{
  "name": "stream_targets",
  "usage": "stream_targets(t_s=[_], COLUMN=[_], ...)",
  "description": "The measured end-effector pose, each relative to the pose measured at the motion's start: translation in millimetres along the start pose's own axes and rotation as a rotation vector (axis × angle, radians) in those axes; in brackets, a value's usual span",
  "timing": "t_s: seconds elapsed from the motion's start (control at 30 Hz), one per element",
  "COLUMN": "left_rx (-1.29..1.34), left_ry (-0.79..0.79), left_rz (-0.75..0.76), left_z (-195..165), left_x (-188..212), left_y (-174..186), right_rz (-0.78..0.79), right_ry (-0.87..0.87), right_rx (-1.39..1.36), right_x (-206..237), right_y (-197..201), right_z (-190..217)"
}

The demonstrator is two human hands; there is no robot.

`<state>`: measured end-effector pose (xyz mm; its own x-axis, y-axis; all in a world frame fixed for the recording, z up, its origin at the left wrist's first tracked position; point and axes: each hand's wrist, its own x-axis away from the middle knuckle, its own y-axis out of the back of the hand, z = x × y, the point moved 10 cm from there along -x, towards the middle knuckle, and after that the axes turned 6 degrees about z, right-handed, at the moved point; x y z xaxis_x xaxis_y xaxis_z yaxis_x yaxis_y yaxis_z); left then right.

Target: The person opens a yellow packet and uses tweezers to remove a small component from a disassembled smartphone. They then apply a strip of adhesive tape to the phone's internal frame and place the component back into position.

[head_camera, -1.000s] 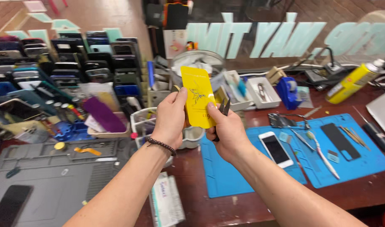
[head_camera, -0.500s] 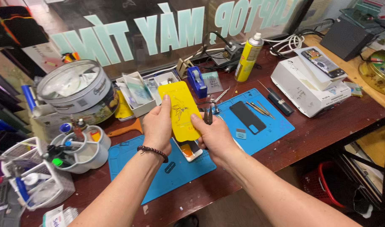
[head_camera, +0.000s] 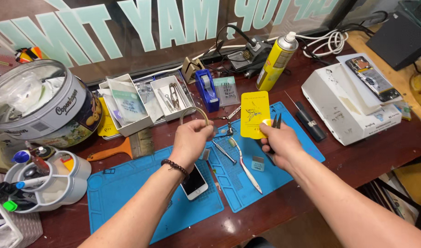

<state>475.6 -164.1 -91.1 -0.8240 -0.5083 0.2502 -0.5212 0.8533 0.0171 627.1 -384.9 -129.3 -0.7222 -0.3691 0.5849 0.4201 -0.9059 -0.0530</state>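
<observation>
Head view looks down on a dark red-brown wooden surface (head_camera: 357, 156) carrying two blue rubber work mats, the left mat (head_camera: 127, 193) and the right mat (head_camera: 284, 160), laid side by side. Over the seam between them both hands hover. The right hand (head_camera: 279, 142) is clamped on a yellow rectangular card-like sheet (head_camera: 255, 114), pinched at its lower edge so its long axis stands nearly upright and runs away from the person; dark tweezer tips (head_camera: 277, 121) poke up from the same fist just beside the sheet. The left hand (head_camera: 190, 140), with a dark bead bracelet (head_camera: 174, 166) at the wrist, is curled shut around a thin curved strip (head_camera: 196, 111) that arcs above its knuckles, and sits well to the left of the yellow sheet, apart from it. Below the left wrist a white smartphone (head_camera: 194, 183) lies face up on the left mat; a white-handled brush-like tool (head_camera: 246, 165) lies on the right mat between the hands.
</observation>
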Motion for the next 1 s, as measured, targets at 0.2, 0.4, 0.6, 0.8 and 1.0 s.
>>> stream_targets(t_s=[0.2, 0.4, 0.6, 0.8, 1.0], left_rx=[-0.589, -0.476, 0.143, 0.171, 0.202], left_ry=[0.083, 0.054, 0.296, 0.185, 0.166], left_rz=[0.010, -0.033, -0.055, -0.068, -0.079], left_z=[7.8, 4.2, 28.2, 7.0, -33.8], left_x=[2.5, -17.4, -32.9, -70.5, -100.2], left_y=[-6.2, -44.0, -89.6, -159.8, -244.0], right_rz=[0.069, 0.131, 0.272, 0.393, 0.386], right_ry=[-0.063, -0.085, -0.039, 0.220, 0.259], right_rx=[-0.013, 0.033, 0.126, 0.359, 0.240], right_x=[-17.1, -32.2, -52.0, -68.2, -85.9], right_y=[16.1, 32.5, 50.5, 83.8, 143.2], right_z=[2.1, 18.2, 57.8, 128.5, 192.8])
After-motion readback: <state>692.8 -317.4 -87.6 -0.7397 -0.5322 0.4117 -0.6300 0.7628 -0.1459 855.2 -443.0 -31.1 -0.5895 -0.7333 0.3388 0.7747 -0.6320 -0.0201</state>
